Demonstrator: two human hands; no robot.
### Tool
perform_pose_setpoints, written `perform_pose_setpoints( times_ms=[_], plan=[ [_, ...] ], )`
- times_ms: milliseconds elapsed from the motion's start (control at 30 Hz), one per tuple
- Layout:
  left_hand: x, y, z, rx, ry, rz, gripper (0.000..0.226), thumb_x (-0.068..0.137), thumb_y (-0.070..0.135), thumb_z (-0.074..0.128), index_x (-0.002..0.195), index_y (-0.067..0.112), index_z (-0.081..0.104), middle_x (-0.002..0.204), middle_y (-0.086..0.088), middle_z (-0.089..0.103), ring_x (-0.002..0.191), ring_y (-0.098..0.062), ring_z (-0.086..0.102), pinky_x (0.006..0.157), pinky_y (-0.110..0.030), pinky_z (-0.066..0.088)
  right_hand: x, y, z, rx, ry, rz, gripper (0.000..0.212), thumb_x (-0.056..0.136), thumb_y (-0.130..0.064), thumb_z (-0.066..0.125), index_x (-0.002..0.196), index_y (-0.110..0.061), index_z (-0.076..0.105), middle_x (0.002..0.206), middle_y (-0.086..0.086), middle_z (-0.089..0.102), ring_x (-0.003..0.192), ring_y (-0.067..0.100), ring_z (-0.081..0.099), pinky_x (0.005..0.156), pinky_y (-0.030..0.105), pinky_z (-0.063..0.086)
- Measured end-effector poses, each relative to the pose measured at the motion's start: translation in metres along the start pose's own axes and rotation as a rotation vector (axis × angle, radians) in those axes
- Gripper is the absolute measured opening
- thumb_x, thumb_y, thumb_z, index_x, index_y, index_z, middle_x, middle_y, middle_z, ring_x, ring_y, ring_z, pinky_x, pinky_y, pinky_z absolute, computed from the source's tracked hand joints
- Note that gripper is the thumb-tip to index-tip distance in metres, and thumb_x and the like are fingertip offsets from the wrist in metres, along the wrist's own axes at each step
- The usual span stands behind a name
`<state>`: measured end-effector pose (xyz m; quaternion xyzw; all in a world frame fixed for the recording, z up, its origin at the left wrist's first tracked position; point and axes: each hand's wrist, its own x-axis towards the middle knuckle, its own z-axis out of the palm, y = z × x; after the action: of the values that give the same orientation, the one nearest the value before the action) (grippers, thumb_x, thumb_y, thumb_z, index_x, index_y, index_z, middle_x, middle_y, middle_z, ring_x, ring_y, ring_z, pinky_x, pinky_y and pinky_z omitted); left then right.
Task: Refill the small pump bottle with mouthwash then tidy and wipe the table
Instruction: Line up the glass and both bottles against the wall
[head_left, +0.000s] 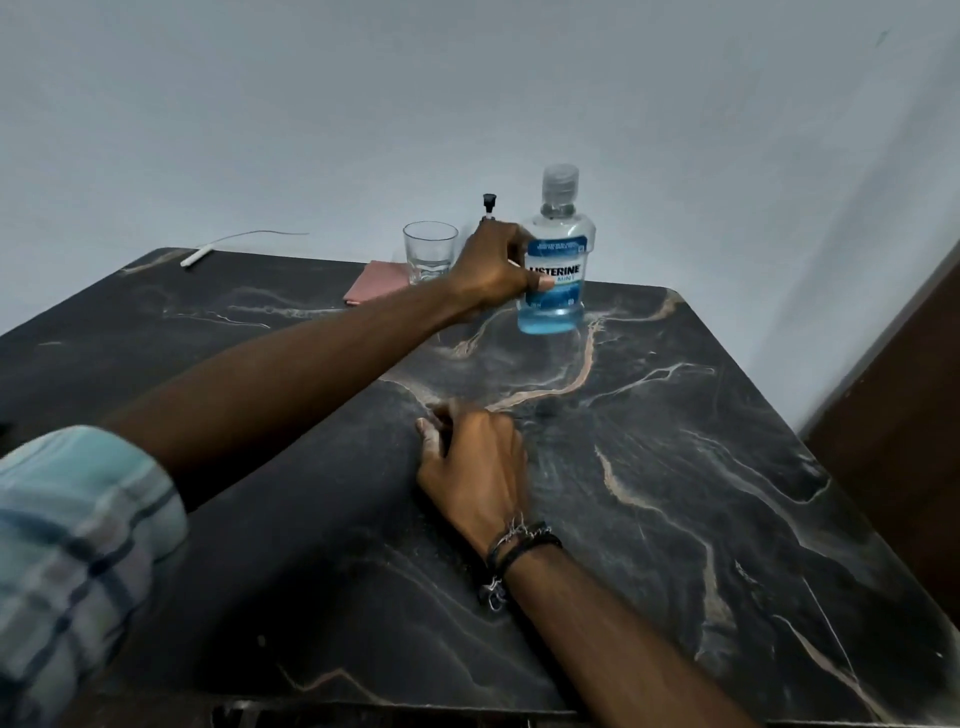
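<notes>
A clear mouthwash bottle (558, 249) with blue liquid in its lower part and a clear cap stands at the far side of the dark marbled table (649, 467). My left hand (493, 267) reaches across and grips its left side, thumb on the blue label. Behind that hand only the black pump top of the small pump bottle (489, 205) shows; its body is hidden. My right hand (475, 460) rests on the table near the middle, fingers loosely curled, holding nothing.
An empty drinking glass (430, 252) stands left of the pump bottle, next to a folded pink cloth (374, 283). A white cable (208, 250) lies at the far left corner. A grey wall backs the table; a dark wooden panel (904, 395) stands at right.
</notes>
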<state>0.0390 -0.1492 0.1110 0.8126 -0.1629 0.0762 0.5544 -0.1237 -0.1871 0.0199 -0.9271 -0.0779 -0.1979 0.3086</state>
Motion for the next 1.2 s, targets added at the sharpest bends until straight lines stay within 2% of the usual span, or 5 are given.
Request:
perform_pose_setpoints(
  times_ms=[133, 267, 467, 833, 1200],
  plan=[
    [0.048, -0.018, 0.013, 0.061, 0.127, -0.044, 0.039, 0.070, -0.003, 0.082, 0.106, -0.007, 0.067, 0.108, -0.023, 0.071, 0.103, -0.037, 0.068, 0.090, -0.050, 0.056, 0.002, 0.002, 0.000, 0.024, -0.020, 0.004, 0.022, 0.093, -0.035, 0.057, 0.102, -0.019, 0.068, 0.096, 0.003, 0.073, 0.089, 0.025, 0.068, 0.076, 0.038, 0.055],
    [0.073, -0.037, 0.028, 0.114, 0.215, -0.062, 0.045, 0.071, 0.003, 0.083, 0.111, -0.003, 0.062, 0.112, -0.018, 0.070, 0.103, -0.030, 0.068, 0.092, -0.043, 0.055, 0.003, 0.004, 0.003, 0.030, -0.017, 0.003, 0.019, 0.092, -0.036, 0.054, 0.090, -0.020, 0.064, 0.089, 0.002, 0.071, 0.083, 0.025, 0.066, 0.071, 0.036, 0.052],
    [0.098, -0.053, 0.039, 0.194, 0.278, -0.039, 0.050, 0.078, 0.008, 0.077, 0.122, 0.000, 0.055, 0.125, -0.015, 0.065, 0.113, -0.028, 0.062, 0.095, -0.037, 0.051, 0.004, 0.007, 0.006, 0.026, 0.001, -0.042, 0.018, 0.091, -0.035, 0.054, 0.083, -0.020, 0.060, 0.083, 0.001, 0.069, 0.073, 0.024, 0.063, 0.060, 0.027, 0.033],
    [0.131, -0.069, 0.049, 0.195, 0.228, -0.128, 0.053, 0.083, -0.003, 0.067, 0.129, 0.000, 0.041, 0.127, -0.018, 0.058, 0.115, -0.030, 0.059, 0.096, -0.038, 0.051, 0.007, 0.009, 0.008, 0.092, -0.060, -0.106, 0.017, 0.093, -0.030, 0.051, 0.090, -0.017, 0.060, 0.090, 0.006, 0.067, 0.079, 0.028, 0.062, 0.064, 0.035, 0.043],
    [0.135, -0.080, 0.059, 0.205, 0.229, -0.080, 0.052, 0.085, -0.001, 0.066, 0.130, 0.002, 0.042, 0.127, -0.015, 0.059, 0.115, -0.028, 0.058, 0.089, -0.031, 0.046, 0.003, 0.027, 0.031, -0.078, 0.065, -0.095, 0.010, 0.088, -0.037, 0.053, 0.089, -0.027, 0.050, 0.078, -0.004, 0.061, 0.070, 0.022, 0.062, 0.062, 0.034, 0.049]
  ],
)
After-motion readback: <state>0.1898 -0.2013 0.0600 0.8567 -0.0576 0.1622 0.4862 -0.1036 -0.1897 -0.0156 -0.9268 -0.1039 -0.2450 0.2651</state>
